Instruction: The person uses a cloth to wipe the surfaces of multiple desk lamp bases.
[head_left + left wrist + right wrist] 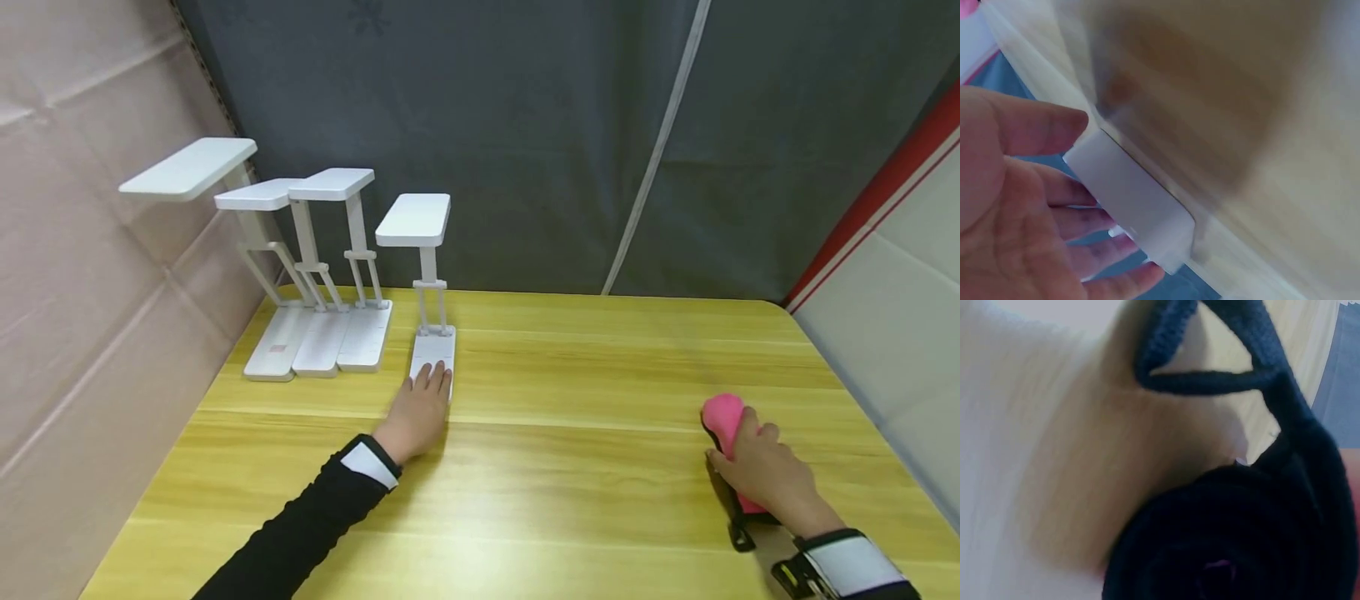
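Flat white lamp base (432, 353) under L hand (418, 412), wood table (570, 467)

Setting: a makeshift recording or test booth, not a home or shop. Evidence: yellow wood-grain laminate desk (570, 467) hemmed in by a dark grey fabric backdrop (487, 125), a pale pink quilted panel (82, 275) at the left and a white panel with red edging (892, 275) at the right; four identical white folding desk lamps (330, 275) ranked in a row along the far left of the desk.
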Motion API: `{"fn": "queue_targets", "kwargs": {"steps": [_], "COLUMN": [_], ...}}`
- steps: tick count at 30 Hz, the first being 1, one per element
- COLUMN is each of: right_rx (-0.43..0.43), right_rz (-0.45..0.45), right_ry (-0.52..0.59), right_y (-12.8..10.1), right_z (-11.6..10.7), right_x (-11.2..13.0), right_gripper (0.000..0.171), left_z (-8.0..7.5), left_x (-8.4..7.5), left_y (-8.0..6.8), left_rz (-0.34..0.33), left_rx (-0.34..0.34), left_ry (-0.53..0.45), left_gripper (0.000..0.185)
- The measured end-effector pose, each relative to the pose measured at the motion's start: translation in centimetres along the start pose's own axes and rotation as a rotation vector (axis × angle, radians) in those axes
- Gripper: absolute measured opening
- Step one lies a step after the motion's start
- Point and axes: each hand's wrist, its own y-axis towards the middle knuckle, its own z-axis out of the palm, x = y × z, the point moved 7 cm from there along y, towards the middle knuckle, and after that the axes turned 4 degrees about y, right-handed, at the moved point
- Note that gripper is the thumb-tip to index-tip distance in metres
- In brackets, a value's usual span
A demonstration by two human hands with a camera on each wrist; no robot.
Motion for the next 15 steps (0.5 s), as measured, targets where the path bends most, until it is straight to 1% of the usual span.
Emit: {"fn": "queue_targets", "kwargs": {"steps": [2, 5, 7, 11, 15], "right_rx": [-0.014, -0.031, -0.04, -0.05, -0.063], "right_rz": [-0.023, -0.057, -0.072, -0.082, -0.084], "right_ry": [-0.01, -0.027, -0.035, -0.042, -0.048], "right_y": [0.0, 0.1, 0.1, 0.2, 0.2], "right_z": [0.1, 0.2, 0.2, 0.2, 0.2], "right_x": [0.1, 0.2, 0.3, 0.3, 0.4], "right_gripper": [0.096, 0.092, 0.09, 0.088, 0.086], "left_z": [-0.3, -0.7, -1.0, -1.6, -2.2], "left_x": [-0.9, -2.2, -3.0, -4.5, -5.7], "left_y": [-0.3, -0.7, -0.8, -0.7, -0.3], "left_rz": [-0.004, -0.006, -0.009, -0.01, -0.003], "left_rx": [-0.04, -0.082, -0.097, -0.086, -0.07], "left_ry": [0.039, 0.082, 0.103, 0.136, 0.162], "left_gripper": [0.047, 0.045, 0.045, 0.046, 0.046]}}
